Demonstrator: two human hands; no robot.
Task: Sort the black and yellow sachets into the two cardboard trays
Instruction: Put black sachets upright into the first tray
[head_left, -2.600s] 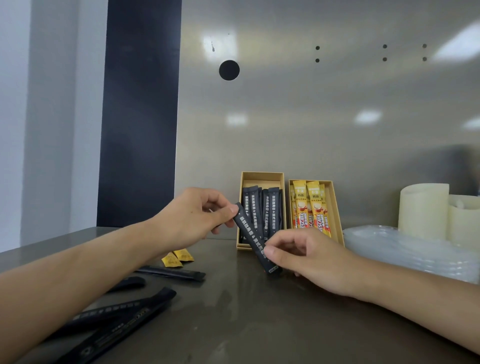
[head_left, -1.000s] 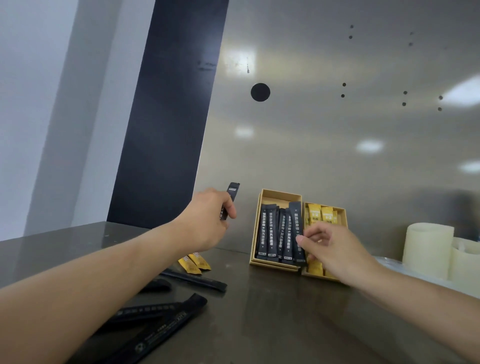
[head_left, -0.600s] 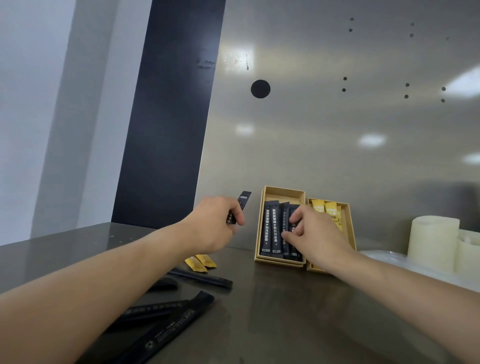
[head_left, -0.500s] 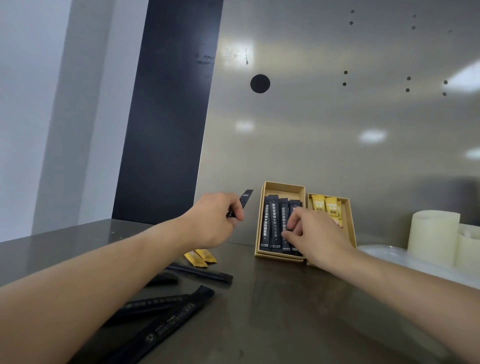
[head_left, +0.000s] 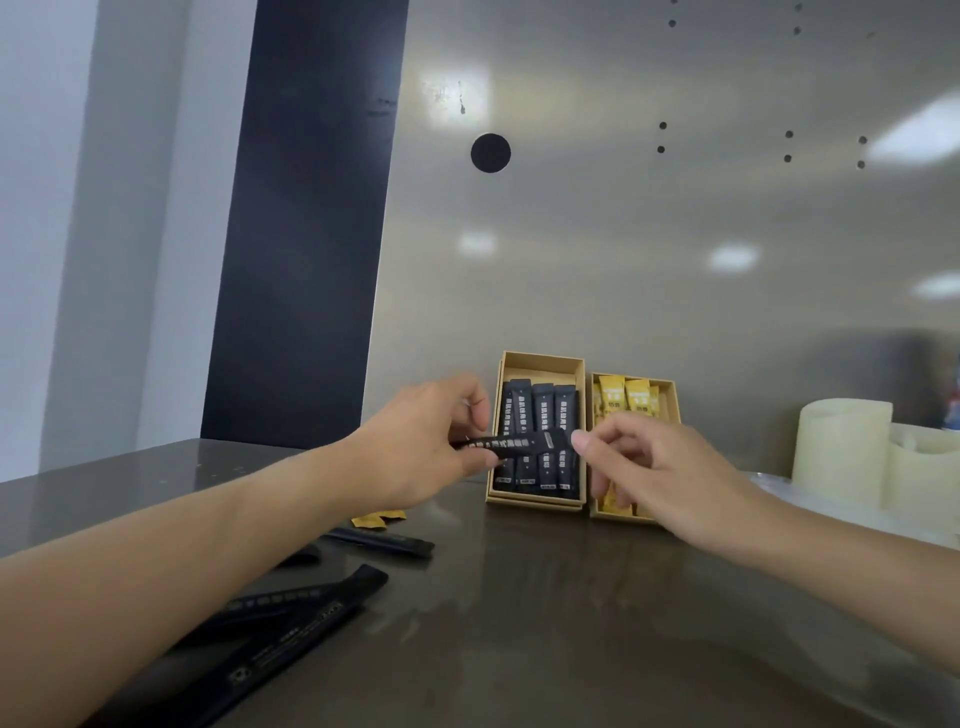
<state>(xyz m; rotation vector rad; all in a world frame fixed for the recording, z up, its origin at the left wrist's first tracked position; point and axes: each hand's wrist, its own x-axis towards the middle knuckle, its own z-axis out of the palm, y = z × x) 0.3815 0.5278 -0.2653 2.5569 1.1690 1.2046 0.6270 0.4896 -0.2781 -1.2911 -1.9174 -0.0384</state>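
nearest, on the left of the dark glossy tabletop (head_left: 545, 623), several loose black sachets (head_left: 291, 618) lie flat and overlapping, partly hidden under the person's left forearm. a little farther in lies a single black sachet (head_left: 387, 543), and just beyond it two loose yellow sachets (head_left: 376, 518) peek out from beneath the left wrist.

above the tabletop, the left hand (head_left: 415, 447) pinches one end of the held black sachet (head_left: 519, 446) between thumb and curled fingers. the sachet lies roughly level and points to the right, crossing in front of the left cardboard tray. the right hand (head_left: 660, 467) hangs in front of the right cardboard tray with its fingers loosely bent and nothing in its grasp. its index fingertip (head_left: 581, 441) is just beside the sachet's free end, and whether they touch cannot be told.

behind the hands, the two trays stand side by side against the wall, nearly touching. the left cardboard tray (head_left: 540, 362) holds a row of packed black sachets (head_left: 543, 408) set lengthwise, with some bare cardboard at the far end. the right cardboard tray (head_left: 671, 400) holds packed yellow sachets (head_left: 626, 396), partly covered by the right hand.

at the far right stand two pale cream rolls (head_left: 839, 447) on some clear plastic sheeting (head_left: 779, 488). a brushed metal wall (head_left: 623, 234) rises behind everything, with a dark panel (head_left: 311, 234) to its left.
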